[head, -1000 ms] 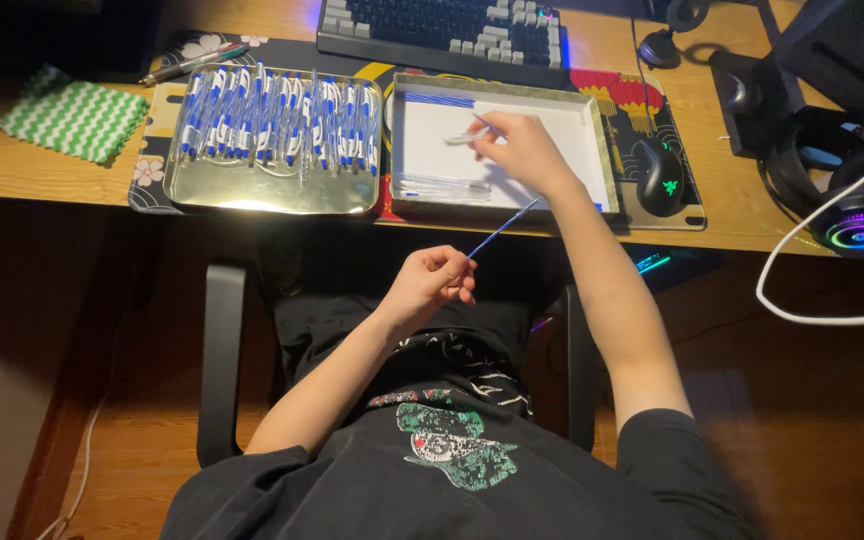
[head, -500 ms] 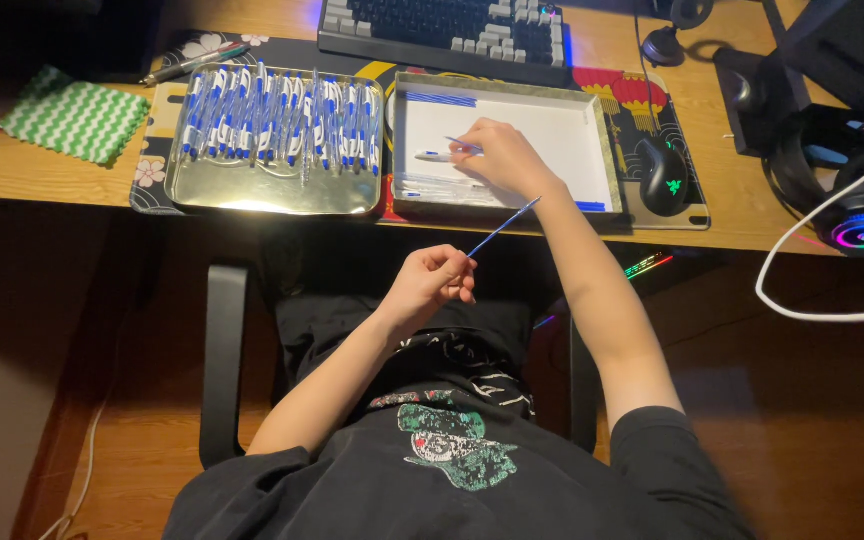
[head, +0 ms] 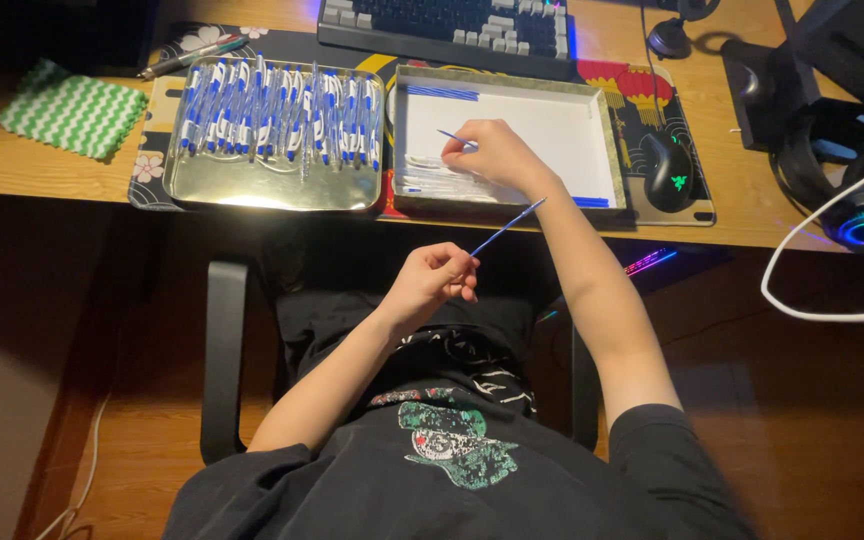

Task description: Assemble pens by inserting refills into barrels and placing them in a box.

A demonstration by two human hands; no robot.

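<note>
Seated person, viewed from above, at a wooden desk (head: 52, 175). Left hand (head: 432, 285), centre of frame and below the desk edge: fingers pinched closed on the lower end of a thin blue refill (head: 508, 226), which slants up to the right toward the other wrist. Right hand (head: 492, 155), upper centre: curled over the white tray (head: 572, 120), fingertips closed on a second slim blue piece (head: 452, 136) (whether it is lifted clear of the tray floor cannot be told). Clear pen barrels (head: 432, 180) lie heaped at the tray's lower left, under that hand; a few blue refills rest along its top edge. Silver tray (head: 272, 190), upper left: rows of blue-and-white pens (head: 272, 110). Step in hand, by my judgement: picking a part from the white tray. The next move would call for bringing both hands together and lining up thin pieces end to end. Also present: keyboard (head: 452, 20), mouse (head: 667, 170), green zigzag cloth (head: 72, 105).
</note>
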